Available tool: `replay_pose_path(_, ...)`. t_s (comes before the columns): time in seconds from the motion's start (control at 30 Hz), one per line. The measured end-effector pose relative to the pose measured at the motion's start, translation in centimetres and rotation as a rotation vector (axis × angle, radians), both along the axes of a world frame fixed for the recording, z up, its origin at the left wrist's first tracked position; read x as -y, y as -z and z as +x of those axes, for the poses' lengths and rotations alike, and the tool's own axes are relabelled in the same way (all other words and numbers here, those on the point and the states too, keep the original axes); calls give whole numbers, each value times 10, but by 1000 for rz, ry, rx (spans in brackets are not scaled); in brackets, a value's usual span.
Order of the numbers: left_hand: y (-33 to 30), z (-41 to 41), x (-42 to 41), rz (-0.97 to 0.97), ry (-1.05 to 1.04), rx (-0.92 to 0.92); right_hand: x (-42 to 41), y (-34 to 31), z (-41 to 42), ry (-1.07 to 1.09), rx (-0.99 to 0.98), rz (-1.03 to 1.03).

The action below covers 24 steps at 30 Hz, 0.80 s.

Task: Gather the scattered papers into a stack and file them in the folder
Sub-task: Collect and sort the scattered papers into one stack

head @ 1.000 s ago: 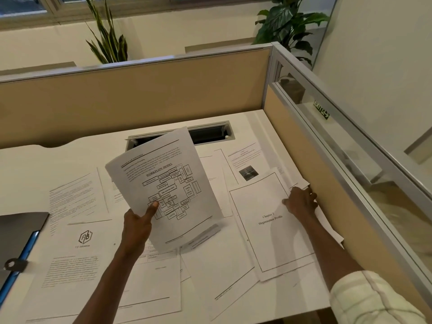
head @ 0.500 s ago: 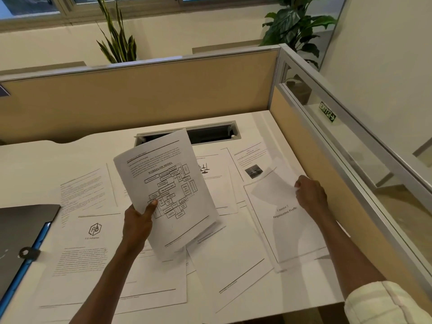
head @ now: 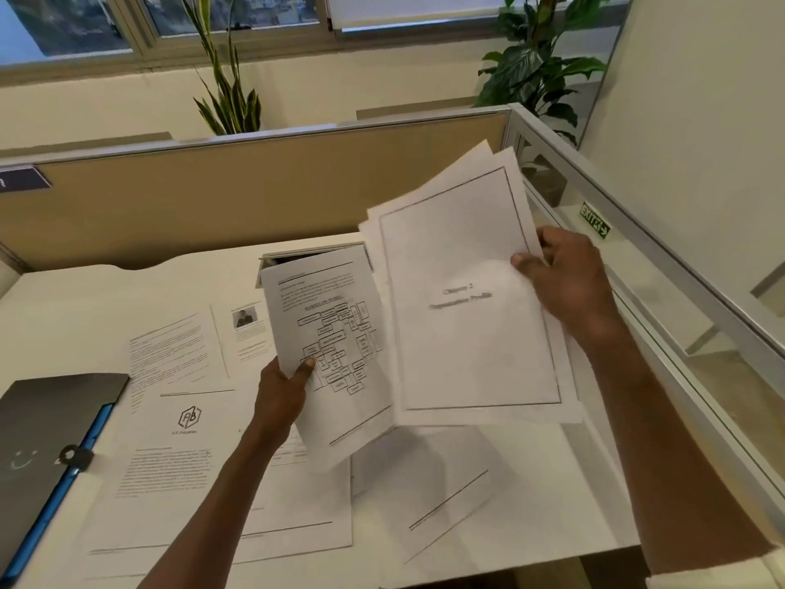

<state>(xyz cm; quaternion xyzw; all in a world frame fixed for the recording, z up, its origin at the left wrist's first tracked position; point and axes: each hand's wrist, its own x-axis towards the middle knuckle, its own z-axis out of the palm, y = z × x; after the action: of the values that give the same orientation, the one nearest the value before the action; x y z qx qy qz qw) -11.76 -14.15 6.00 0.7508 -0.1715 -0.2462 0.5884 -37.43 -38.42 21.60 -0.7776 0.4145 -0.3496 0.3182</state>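
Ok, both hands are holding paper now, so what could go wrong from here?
1. The right hand pinches its bordered sheets at one edge only. They are already fanned at the top, so one may slip out.
2. Merging them with the flowchart page in the left hand could crease corners.
3. Several sheets still lie on the desk, and the folder sits at its far left.

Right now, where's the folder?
Head view: the dark folder lies at the desk's left edge, beside the logo page.

L hand (head: pixel 282 391) raised, thumb on top, fingers curled in a pinch. R hand (head: pixel 567 276) higher, pinching too, forearm angled up.
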Motion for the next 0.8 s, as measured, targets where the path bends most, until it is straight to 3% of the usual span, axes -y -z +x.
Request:
replay_pose_path(0.1, -7, -5, 1, -29, 93, -36, -8, 14, 20, -62, 147, 313)
replay_pose_path(0.23, -20, -12, 2, -60, 293, -107, -34, 50, 54, -130, 147, 498)
replay_pose_path(0.33, -28, -15, 2, -77, 300, -181, -49, 77, 70, -86, 74, 486)
replay_pose_path(0.5, -29, -12, 1, -45, 121, -293, -59, 99, 82, -43, 184, 567)
replay_pose_path(0.67, -30, -17, 4, -155, 45, -394, -72, 109, 102, 13, 199, 503)
replay_pose_path(0.73, -31, -18, 5, -265, 84, -334, -73, 105, 107, 45, 246, 482)
replay_pose_path(0.8, -34, -20, 5, -278, 133, -124, -74, 99, 110, 38, 290, 449)
